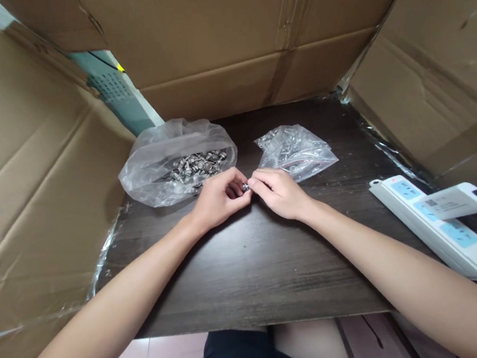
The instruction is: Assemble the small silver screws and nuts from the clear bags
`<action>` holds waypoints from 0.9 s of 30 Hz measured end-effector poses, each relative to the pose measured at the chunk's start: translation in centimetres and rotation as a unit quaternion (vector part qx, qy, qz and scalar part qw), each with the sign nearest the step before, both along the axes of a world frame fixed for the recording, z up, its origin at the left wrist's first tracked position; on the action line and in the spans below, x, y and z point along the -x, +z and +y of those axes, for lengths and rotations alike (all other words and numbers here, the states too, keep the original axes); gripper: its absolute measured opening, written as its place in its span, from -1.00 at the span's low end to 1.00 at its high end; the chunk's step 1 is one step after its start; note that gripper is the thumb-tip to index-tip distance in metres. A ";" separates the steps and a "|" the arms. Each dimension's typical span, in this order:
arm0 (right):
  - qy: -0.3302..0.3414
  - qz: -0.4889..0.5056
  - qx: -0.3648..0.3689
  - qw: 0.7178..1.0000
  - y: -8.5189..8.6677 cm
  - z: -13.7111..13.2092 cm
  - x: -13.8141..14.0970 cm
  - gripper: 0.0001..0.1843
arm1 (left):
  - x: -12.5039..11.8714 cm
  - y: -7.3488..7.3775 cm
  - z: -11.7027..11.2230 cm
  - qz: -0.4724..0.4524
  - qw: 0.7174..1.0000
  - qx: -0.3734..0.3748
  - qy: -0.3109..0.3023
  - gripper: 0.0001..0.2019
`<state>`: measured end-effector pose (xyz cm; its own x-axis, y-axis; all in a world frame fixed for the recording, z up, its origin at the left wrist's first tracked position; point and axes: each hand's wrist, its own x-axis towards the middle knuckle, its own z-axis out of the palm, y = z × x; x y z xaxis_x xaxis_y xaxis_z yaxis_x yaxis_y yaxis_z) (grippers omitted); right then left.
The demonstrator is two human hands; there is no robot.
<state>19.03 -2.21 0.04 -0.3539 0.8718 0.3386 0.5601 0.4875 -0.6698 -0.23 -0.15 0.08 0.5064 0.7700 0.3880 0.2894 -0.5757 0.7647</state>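
Note:
Between the fingertips of my left hand (225, 196) is a small shiny metal part (246, 187), mostly covered by the fingers. My right hand (281, 191) meets it there, its thumb and fingers pinched at the same part. Which kind of part it is, I cannot make out. Behind my left hand lies an open clear plastic bag (147, 178) with a heap of small metal fittings (200, 165) in it. Just beyond my right hand rests a flatter zip bag (299, 146) of small silvery pieces.
A white power strip (451, 235) with a plugged-in white charger (460, 199) lies at the right of the dark table (250, 281). Cardboard walls (221, 26) enclose the left, back and right. A tiny dark speck is on the tabletop before my hands.

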 end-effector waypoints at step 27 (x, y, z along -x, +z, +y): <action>0.003 -0.016 -0.005 1.000 -0.1 0.1 0.0 -0.59 | 0.1 0.0 0.0 0.005 1.000 -0.002 -0.013 -0.93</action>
